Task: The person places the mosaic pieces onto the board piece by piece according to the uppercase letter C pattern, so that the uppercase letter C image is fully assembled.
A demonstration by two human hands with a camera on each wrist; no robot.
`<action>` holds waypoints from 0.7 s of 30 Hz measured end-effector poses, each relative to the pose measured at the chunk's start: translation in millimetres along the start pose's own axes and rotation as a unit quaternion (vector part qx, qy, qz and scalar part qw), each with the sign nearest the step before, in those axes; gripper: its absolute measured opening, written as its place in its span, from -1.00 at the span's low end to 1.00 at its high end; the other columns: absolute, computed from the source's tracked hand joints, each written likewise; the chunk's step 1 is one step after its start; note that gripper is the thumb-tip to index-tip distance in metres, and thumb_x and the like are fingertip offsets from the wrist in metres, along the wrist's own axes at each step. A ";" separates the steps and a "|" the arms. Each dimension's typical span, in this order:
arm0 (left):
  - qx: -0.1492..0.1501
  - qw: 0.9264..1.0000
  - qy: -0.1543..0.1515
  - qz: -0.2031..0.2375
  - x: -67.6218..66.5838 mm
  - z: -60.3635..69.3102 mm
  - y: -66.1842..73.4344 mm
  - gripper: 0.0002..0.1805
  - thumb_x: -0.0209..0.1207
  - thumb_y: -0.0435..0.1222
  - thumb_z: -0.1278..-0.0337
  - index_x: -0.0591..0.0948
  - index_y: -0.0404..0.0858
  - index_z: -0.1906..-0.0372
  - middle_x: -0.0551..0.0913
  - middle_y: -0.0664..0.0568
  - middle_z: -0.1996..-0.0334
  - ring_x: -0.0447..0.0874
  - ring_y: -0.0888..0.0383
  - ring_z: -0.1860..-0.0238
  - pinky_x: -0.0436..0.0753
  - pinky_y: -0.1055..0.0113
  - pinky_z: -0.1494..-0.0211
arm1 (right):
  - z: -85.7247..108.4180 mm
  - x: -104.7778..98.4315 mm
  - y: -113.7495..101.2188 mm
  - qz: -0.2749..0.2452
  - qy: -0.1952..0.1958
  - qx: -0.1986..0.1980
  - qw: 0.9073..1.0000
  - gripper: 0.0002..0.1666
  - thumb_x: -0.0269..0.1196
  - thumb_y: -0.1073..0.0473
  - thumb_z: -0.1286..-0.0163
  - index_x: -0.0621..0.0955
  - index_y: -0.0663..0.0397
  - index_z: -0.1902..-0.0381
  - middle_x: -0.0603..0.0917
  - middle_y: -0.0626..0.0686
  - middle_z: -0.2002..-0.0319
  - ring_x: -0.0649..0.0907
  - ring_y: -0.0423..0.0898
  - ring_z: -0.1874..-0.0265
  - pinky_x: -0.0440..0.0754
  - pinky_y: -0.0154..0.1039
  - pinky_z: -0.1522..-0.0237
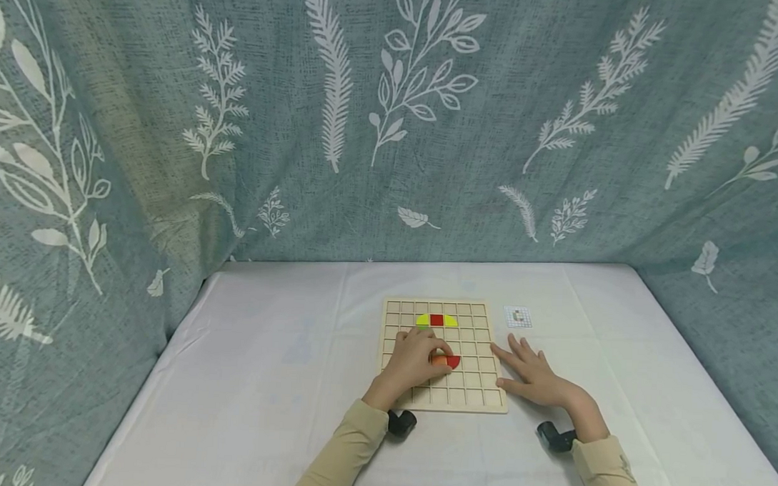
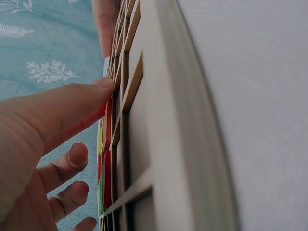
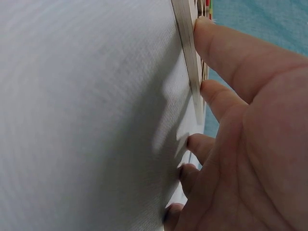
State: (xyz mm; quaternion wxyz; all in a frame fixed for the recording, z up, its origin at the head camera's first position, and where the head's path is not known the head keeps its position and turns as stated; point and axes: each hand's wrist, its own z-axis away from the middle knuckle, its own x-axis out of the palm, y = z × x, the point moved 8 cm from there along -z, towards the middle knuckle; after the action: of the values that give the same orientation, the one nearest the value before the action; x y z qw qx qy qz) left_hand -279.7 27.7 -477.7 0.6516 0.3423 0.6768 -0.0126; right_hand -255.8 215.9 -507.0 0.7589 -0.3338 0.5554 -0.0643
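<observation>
A wooden grid board (image 1: 480, 398) lies on the white table. My left hand (image 1: 413, 358) reaches over its middle, and the curled thumb and index finger pinch a red quarter-round tile (image 1: 454, 362) in a square. Beside that tile is an orange tile (image 1: 439, 360), partly under the fingers. In the left wrist view, the thumb (image 2: 72, 103) tip meets the grid ribs while the other fingers hang off the board. With fingers spread, my right hand (image 1: 538, 380) rests at the board's right edge; its thumb (image 3: 240, 55) and index finger touch the rim.
Toward the back of the board sit a red square tile (image 1: 436, 320) and two yellow quarter-round tiles (image 1: 451, 321), with some green showing by the left hand. A small printed pattern card (image 1: 518, 317) lies right of the board. Patterned curtains surround the table (image 1: 263, 353).
</observation>
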 end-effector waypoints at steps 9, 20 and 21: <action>0.001 1.000 -0.004 0.011 1.1 -1.1 -0.7 -0.78 0.34 -0.04 0.08 0.71 0.07 0.25 0.48 0.19 0.43 0.35 0.18 0.28 0.27 0.15 0.10 | -0.6 -0.4 1.6 0.000 -0.001 -0.001 1.000 -0.22 0.08 -0.12 -0.35 0.16 0.06 -0.41 -0.12 0.39 -0.41 -0.19 0.41 -0.36 -0.33 0.40 -0.21; -0.004 1.000 0.005 0.000 -2.2 1.7 0.5 -0.75 0.36 -0.02 0.12 0.72 0.08 0.25 0.51 0.20 0.38 0.34 0.20 0.26 0.27 0.19 0.12 | -1.4 -0.9 1.4 0.005 0.002 0.001 1.000 -0.22 0.10 -0.13 -0.33 0.18 0.06 -0.40 -0.10 0.39 -0.41 -0.18 0.41 -0.36 -0.31 0.40 -0.21; -0.004 1.000 0.006 0.001 -2.6 1.9 0.2 -0.76 0.35 -0.02 0.12 0.73 0.08 0.25 0.52 0.20 0.38 0.35 0.20 0.25 0.27 0.18 0.11 | -1.3 -1.2 1.1 0.006 0.003 0.001 1.000 -0.22 0.10 -0.13 -0.33 0.18 0.06 -0.40 -0.10 0.39 -0.41 -0.17 0.41 -0.36 -0.31 0.40 -0.21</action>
State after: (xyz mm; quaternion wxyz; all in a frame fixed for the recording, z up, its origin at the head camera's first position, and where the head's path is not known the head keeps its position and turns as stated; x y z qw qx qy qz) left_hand -278.2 25.9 -475.6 0.6489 0.3406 0.6804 -0.0071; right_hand -257.7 216.8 -506.8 0.7579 -0.3296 0.5597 -0.0608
